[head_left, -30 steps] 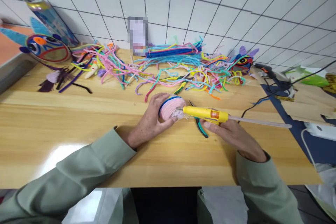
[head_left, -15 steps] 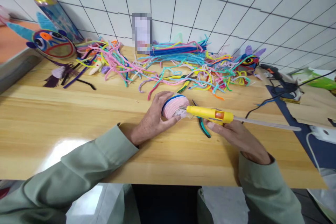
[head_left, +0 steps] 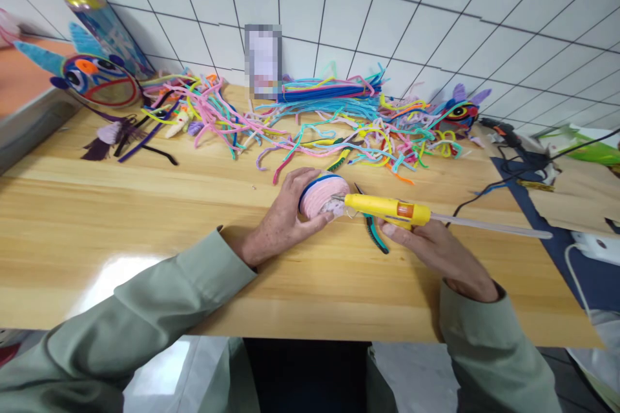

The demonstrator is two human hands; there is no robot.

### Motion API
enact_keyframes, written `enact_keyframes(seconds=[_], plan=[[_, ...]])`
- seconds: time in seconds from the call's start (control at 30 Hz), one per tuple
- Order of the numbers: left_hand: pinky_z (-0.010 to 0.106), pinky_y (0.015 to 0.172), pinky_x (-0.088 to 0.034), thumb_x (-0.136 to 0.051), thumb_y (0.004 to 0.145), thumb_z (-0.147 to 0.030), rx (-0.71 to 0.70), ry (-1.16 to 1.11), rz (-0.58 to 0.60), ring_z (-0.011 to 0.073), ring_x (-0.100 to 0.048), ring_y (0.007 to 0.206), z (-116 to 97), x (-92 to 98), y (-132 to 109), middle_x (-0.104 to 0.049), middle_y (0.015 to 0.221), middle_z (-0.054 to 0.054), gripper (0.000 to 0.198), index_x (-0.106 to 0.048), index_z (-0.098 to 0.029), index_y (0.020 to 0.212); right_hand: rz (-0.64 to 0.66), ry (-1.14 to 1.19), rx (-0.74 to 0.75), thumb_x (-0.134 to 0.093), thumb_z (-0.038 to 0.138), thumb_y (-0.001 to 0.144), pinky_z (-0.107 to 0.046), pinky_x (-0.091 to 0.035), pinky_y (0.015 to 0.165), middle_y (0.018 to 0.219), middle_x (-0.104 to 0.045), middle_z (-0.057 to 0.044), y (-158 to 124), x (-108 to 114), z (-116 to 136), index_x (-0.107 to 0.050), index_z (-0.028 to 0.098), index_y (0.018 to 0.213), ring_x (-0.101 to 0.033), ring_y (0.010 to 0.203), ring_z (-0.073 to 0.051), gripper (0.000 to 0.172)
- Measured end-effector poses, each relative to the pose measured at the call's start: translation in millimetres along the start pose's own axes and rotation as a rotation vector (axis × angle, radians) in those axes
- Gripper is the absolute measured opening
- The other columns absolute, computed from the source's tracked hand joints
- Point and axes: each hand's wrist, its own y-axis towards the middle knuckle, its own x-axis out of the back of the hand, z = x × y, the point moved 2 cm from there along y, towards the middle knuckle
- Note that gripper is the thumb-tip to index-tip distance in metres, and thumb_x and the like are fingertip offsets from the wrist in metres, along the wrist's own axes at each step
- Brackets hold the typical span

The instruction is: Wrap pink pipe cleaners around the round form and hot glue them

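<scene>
My left hand (head_left: 293, 214) is wrapped around the left side of a round pink craft piece (head_left: 321, 196), which has a blue band along its upper edge and a whitish patch low on its face. A yellow hot glue gun (head_left: 372, 205) lies in the grip of my right hand (head_left: 431, 242), its metal tip at the pink piece's surface. From the gun's rear sticks a long clear glue stick (head_left: 489, 226). Green-handled pliers (head_left: 376, 235) rest on the table just beneath the gun, between my two hands.
Loose colourful pipe cleaners (head_left: 232, 119) and a bundle of them (head_left: 329, 90) spread along the tiled wall. A fuzzy mask-like figure (head_left: 99, 80) and a tall can (head_left: 104, 29) stand far left. At right are a black cable (head_left: 513, 171) and a white power strip (head_left: 593, 246).
Almost nothing differs. The rear end of the glue stick has shifted very slightly left and up; both hands keep their places.
</scene>
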Motion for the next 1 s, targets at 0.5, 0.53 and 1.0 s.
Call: enact_keyframes(seconds=[0.5,0.53,1.0], plan=[[0.061,0.128,-0.050,-0.078,0.100,-0.044,0.012,0.003,-0.010,0.0360,-0.055,0.150,1.1,-2.0,0.1,-0.056,0.156,0.019,0.072,-0.043,-0.024,0.160,0.016,0.047,-0.020,-0.063,0.064,0.104,-0.032,-0.057,0.073,0.093,-0.076,-0.005,0.3,0.2,-0.2,-0.073,0.025,0.085,-0.070,0.086,-0.023,0.045],[0.061,0.127,-0.050,-0.079,0.100,-0.044,0.016,0.002,-0.007,0.0360,-0.055,0.150,0.8,-1.9,0.3,-0.056,0.156,0.019,0.072,-0.043,-0.024,0.160,0.019,0.054,-0.019,-0.063,0.065,0.104,-0.032,-0.057,0.073,0.093,-0.076,-0.005,0.3,0.0,0.3,-0.073,0.024,0.086,-0.071,0.086,-0.023,0.046],[0.062,0.128,-0.049,-0.077,0.101,-0.044,0.005,-0.028,0.006,0.0361,-0.054,0.151,-1.7,0.2,1.9,-0.057,0.156,0.018,0.070,-0.043,-0.025,0.160,-0.023,0.026,-0.016,-0.064,0.071,0.102,-0.031,-0.060,0.075,0.091,-0.077,-0.005,-2.2,1.7,-0.9,-0.076,0.025,0.087,-0.071,0.085,-0.023,0.050]])
